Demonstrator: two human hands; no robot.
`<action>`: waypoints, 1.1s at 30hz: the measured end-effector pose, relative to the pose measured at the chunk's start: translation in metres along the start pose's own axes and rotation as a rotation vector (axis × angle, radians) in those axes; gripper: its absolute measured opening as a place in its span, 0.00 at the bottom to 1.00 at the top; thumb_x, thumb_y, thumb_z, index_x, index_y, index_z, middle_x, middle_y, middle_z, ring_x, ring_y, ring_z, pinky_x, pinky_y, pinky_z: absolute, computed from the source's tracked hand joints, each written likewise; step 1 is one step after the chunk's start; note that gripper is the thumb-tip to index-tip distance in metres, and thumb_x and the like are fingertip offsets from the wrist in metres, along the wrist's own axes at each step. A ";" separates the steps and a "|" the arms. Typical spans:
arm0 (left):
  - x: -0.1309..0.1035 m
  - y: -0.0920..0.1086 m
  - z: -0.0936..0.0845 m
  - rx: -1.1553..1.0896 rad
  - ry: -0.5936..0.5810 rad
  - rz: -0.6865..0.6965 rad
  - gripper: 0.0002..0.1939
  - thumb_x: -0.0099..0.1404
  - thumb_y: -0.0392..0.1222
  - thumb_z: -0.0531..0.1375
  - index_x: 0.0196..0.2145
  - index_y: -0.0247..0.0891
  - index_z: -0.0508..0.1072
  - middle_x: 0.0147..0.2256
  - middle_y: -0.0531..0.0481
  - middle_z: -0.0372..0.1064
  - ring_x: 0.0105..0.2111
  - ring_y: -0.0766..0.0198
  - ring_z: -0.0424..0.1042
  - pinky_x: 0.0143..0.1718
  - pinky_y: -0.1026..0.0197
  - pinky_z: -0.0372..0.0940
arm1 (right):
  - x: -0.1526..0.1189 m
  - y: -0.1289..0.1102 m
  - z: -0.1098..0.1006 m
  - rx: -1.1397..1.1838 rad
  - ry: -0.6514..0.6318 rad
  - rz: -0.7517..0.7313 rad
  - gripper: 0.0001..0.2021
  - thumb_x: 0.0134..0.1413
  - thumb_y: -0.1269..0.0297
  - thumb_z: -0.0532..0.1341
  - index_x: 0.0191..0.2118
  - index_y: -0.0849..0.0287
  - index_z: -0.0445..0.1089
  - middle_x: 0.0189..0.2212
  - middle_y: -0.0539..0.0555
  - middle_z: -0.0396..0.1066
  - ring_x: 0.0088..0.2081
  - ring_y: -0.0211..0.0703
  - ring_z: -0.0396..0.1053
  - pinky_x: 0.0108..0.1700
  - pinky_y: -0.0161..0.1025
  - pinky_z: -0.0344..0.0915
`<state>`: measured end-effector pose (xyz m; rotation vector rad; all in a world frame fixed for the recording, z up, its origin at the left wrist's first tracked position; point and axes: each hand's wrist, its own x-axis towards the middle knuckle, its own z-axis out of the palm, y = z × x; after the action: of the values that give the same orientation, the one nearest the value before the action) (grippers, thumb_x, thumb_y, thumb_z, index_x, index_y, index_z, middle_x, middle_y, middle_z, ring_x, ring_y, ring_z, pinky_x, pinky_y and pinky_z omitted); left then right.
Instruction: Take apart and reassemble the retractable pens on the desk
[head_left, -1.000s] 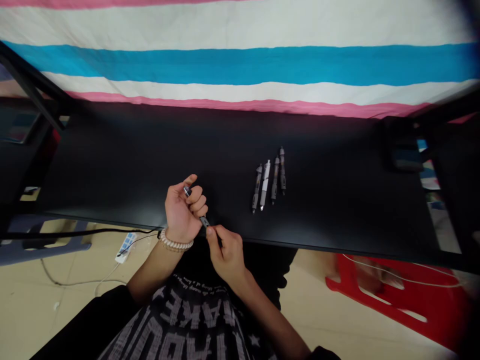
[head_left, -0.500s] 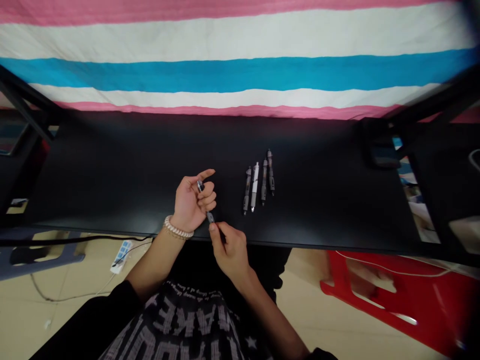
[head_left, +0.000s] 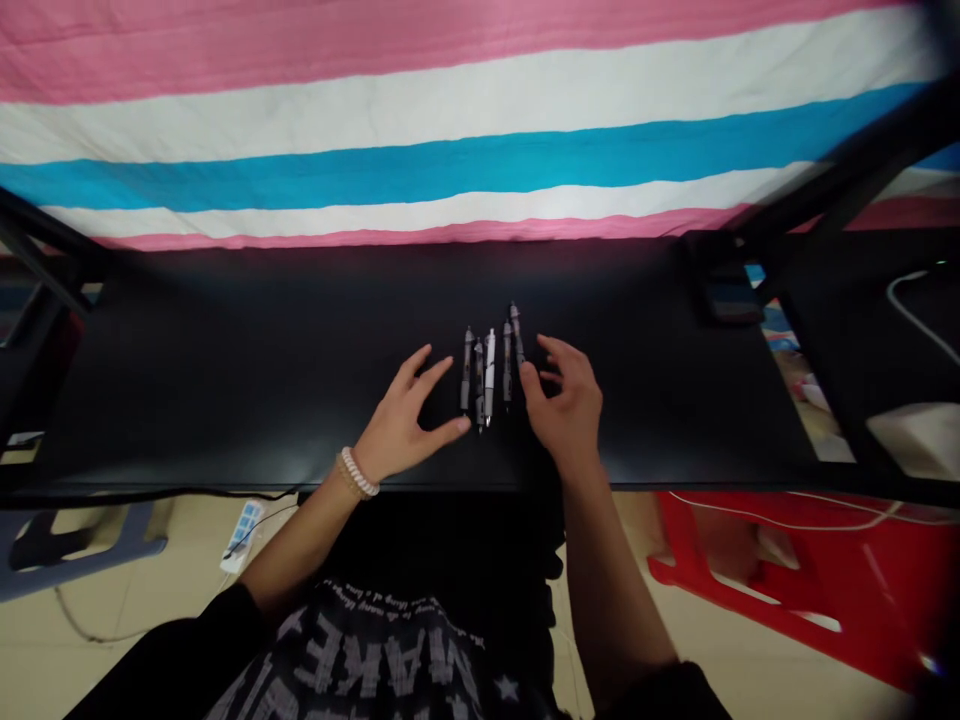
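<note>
Several pens lie side by side on the black table (head_left: 300, 360), roughly pointing away from me. One is a white pen (head_left: 490, 375); the others are dark and see-through with grey grips. My left hand (head_left: 405, 415) is open beside the leftmost dark pen (head_left: 466, 368), fingers spread and thumb close to its near end. My right hand (head_left: 566, 400) is at the other side of the row, fingers curved and apart, holding nothing. Its thumb is at the near end of the rightmost dark pen (head_left: 516, 325); whether it touches cannot be made out.
A striped cloth (head_left: 450, 170) hangs behind the table. A dark flat object (head_left: 731, 295) sits at the back right by a black frame post. Below are a red plastic stool (head_left: 750, 560) on the right, a blue-grey stool (head_left: 112, 545) and a power strip (head_left: 244, 535) on the left.
The dark pen that both hands held now lies at the left end of the row. My hands have parted and opened, the right one moving across to the row's right side.
</note>
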<state>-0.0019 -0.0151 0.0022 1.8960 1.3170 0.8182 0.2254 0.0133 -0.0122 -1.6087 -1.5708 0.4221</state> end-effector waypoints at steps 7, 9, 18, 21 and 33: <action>0.019 -0.008 0.024 0.407 -0.194 0.219 0.59 0.51 0.69 0.68 0.71 0.39 0.52 0.72 0.34 0.42 0.72 0.39 0.42 0.70 0.38 0.37 | -0.002 -0.004 0.016 0.092 -0.186 -0.043 0.11 0.59 0.66 0.60 0.44 0.60 0.78 0.47 0.59 0.76 0.35 0.42 0.75 0.40 0.45 0.76; 0.024 -0.010 0.028 0.430 -0.197 0.229 0.58 0.53 0.68 0.67 0.71 0.38 0.51 0.72 0.35 0.42 0.72 0.40 0.40 0.70 0.38 0.36 | -0.016 -0.011 0.020 0.128 -0.176 -0.045 0.11 0.60 0.67 0.59 0.43 0.59 0.78 0.46 0.58 0.76 0.36 0.42 0.75 0.40 0.44 0.76; 0.001 -0.017 0.004 0.436 -0.275 0.290 0.44 0.66 0.53 0.60 0.71 0.34 0.48 0.72 0.35 0.42 0.72 0.46 0.41 0.70 0.43 0.42 | -0.051 -0.039 0.039 0.261 -0.149 0.050 0.10 0.62 0.66 0.58 0.41 0.59 0.77 0.45 0.58 0.75 0.38 0.42 0.76 0.38 0.41 0.77; -0.009 -0.024 -0.012 0.397 -0.270 0.285 0.41 0.68 0.53 0.59 0.71 0.36 0.50 0.72 0.36 0.44 0.72 0.47 0.42 0.70 0.44 0.44 | -0.056 -0.051 0.050 0.283 -0.173 0.043 0.09 0.62 0.67 0.58 0.41 0.59 0.76 0.45 0.58 0.74 0.36 0.41 0.74 0.38 0.41 0.76; -0.013 -0.034 -0.023 0.454 -0.199 0.247 0.45 0.66 0.62 0.59 0.71 0.36 0.51 0.71 0.35 0.46 0.72 0.45 0.44 0.69 0.41 0.46 | -0.052 -0.069 0.067 0.319 -0.197 0.114 0.03 0.57 0.69 0.61 0.34 0.59 0.73 0.38 0.53 0.70 0.27 0.34 0.67 0.28 0.34 0.70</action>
<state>-0.0420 -0.0145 -0.0142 2.4627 1.2323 0.4503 0.1227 -0.0229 -0.0173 -1.4452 -1.4688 0.8706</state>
